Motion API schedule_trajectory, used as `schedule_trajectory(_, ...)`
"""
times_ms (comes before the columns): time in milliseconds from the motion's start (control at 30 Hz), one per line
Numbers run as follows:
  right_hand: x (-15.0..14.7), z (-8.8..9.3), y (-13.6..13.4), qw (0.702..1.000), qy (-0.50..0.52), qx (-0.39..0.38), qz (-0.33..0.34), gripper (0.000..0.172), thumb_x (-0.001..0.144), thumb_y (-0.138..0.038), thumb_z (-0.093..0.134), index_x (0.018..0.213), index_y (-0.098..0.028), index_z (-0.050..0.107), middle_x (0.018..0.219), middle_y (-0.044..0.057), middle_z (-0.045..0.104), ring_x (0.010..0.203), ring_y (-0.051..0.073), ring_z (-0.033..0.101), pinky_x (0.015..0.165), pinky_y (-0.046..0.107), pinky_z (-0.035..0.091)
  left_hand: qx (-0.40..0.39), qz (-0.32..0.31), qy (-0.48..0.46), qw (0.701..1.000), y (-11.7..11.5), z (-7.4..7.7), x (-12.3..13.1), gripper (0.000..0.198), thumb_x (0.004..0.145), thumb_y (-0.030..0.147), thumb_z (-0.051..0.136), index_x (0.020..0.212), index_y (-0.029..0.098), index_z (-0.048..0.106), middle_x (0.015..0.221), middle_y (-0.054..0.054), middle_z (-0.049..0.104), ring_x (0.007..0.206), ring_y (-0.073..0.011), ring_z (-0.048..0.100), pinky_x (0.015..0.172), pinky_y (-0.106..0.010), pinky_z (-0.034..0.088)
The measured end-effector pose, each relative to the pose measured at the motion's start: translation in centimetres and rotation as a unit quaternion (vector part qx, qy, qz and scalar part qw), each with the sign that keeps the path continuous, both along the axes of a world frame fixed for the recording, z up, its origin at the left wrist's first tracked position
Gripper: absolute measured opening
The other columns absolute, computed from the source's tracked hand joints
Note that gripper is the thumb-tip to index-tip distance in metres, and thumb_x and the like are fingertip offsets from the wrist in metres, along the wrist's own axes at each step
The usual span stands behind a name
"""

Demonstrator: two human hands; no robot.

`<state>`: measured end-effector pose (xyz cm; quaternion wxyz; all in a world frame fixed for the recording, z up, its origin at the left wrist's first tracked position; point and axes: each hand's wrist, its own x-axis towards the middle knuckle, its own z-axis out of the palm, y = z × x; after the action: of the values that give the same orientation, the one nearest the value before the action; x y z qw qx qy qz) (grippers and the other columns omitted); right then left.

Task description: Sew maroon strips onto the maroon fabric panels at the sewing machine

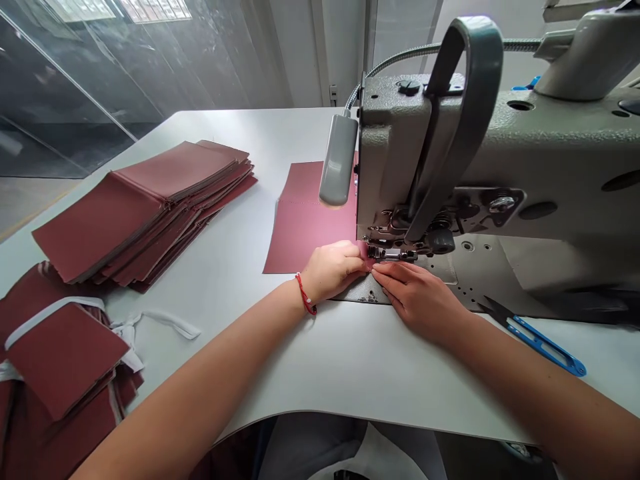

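Note:
A maroon leather-like panel (313, 230) with a stitched line across it lies left of the sewing machine (500, 167), its right part hidden behind the machine head. My left hand (334, 268), with a red cord bracelet on the wrist, has its fingers closed on the panel's near edge beside the presser foot (393, 254). Just right of it, my right hand (417, 293) lies with fingers stretched out, fingertips touching the material at the front of the foot. The needle point is too small to make out.
Folded maroon panels (150, 200) are piled at the left. Nearer, more maroon pieces (67, 360) are bundled with a white fabric strip (165, 323). Blue thread snips (543, 343) lie right of my right forearm. A grey lamp (339, 160) hangs beside the machine head.

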<state>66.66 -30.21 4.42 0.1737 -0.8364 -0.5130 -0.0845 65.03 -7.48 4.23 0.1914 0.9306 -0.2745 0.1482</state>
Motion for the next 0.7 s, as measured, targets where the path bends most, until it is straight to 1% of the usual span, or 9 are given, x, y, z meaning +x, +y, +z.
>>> schedule_trajectory(100, 0.1, 0.2, 0.1, 0.999, 0.002, -0.036, -0.035, 0.036, 0.095, -0.013, 0.045, 0.128, -0.016, 0.059, 0.113, 0.009, 0.061, 0.105, 0.026, 0.055, 0.089, 0.039, 0.049, -0.002, -0.019, -0.007, 1.000, 0.2, 0.0, 0.5, 0.031, 0.098, 0.036, 0.044, 0.090, 0.024, 0.072, 0.091, -0.002, 0.071, 0.080, -0.0147, 0.062, 0.065, -0.025, 0.045)
schedule_trajectory(167, 0.2, 0.4, 0.2, 0.997, -0.005, -0.053, -0.054, 0.037, 0.094, -0.014, 0.046, 0.128, -0.015, 0.059, 0.107, 0.010, 0.061, 0.102, 0.026, 0.055, 0.086, 0.039, 0.049, -0.002, -0.011, -0.014, 1.000, 0.3, 0.0, 0.7, 0.031, 0.098, 0.036, 0.044, 0.090, 0.024, 0.072, 0.094, -0.001, 0.072, 0.079, -0.0145, 0.062, 0.064, -0.025, 0.044)
schedule_trajectory(267, 0.3, 0.4, 0.4, 0.996, -0.023, -0.065, -0.063, 0.036, 0.094, -0.015, 0.047, 0.127, -0.013, 0.059, 0.104, 0.011, 0.060, 0.099, 0.026, 0.054, 0.087, 0.040, 0.048, -0.005, 0.002, -0.015, 1.000, 0.4, -0.2, 1.2, 0.028, 0.097, 0.036, 0.047, 0.090, 0.025, 0.071, 0.098, -0.001, 0.073, 0.082, -0.0149, 0.063, 0.066, -0.026, 0.045)
schedule_trajectory(333, 0.3, 0.4, 0.5, 0.995, -0.033, -0.064, -0.066, 0.035, 0.094, -0.015, 0.047, 0.127, -0.012, 0.059, 0.104, 0.011, 0.060, 0.098, 0.026, 0.053, 0.088, 0.040, 0.047, -0.004, 0.004, -0.016, 1.000, 0.5, -0.4, 1.5, 0.026, 0.096, 0.034, 0.048, 0.088, 0.025, 0.071, 0.096, 0.000, 0.074, 0.082, -0.0152, 0.064, 0.067, -0.026, 0.046)
schedule_trajectory(433, 0.2, 0.3, 0.6, 0.995, -0.044, -0.057, -0.067, 0.035, 0.094, -0.014, 0.046, 0.125, -0.010, 0.060, 0.104, 0.012, 0.059, 0.098, 0.026, 0.052, 0.087, 0.039, 0.047, -0.006, 0.007, -0.022, 1.000, 0.7, -0.7, 2.1, 0.023, 0.094, 0.033, 0.050, 0.087, 0.025, 0.071, 0.091, 0.000, 0.075, 0.078, -0.0148, 0.065, 0.064, -0.025, 0.046)
schedule_trajectory(533, 0.1, 0.2, 0.6, 0.995, -0.051, -0.055, -0.064, 0.034, 0.095, -0.014, 0.043, 0.125, -0.009, 0.059, 0.105, 0.013, 0.059, 0.100, 0.026, 0.052, 0.089, 0.039, 0.047, -0.016, 0.006, -0.044, 0.999, 0.9, -0.7, 2.6, 0.020, 0.092, 0.034, 0.054, 0.086, 0.025, 0.071, 0.090, 0.000, 0.074, 0.078, -0.0149, 0.066, 0.062, -0.024, 0.046)
schedule_trajectory(700, 0.1, 0.1, 0.5, 0.995, -0.059, -0.052, -0.057, 0.033, 0.098, -0.016, 0.040, 0.123, -0.008, 0.060, 0.104, 0.013, 0.060, 0.100, 0.026, 0.052, 0.091, 0.039, 0.046, -0.026, 0.000, -0.064, 0.998, 1.1, -0.7, 3.1, 0.020, 0.091, 0.034, 0.056, 0.083, 0.024, 0.071, 0.086, -0.001, 0.074, 0.079, -0.0159, 0.067, 0.063, -0.024, 0.048)
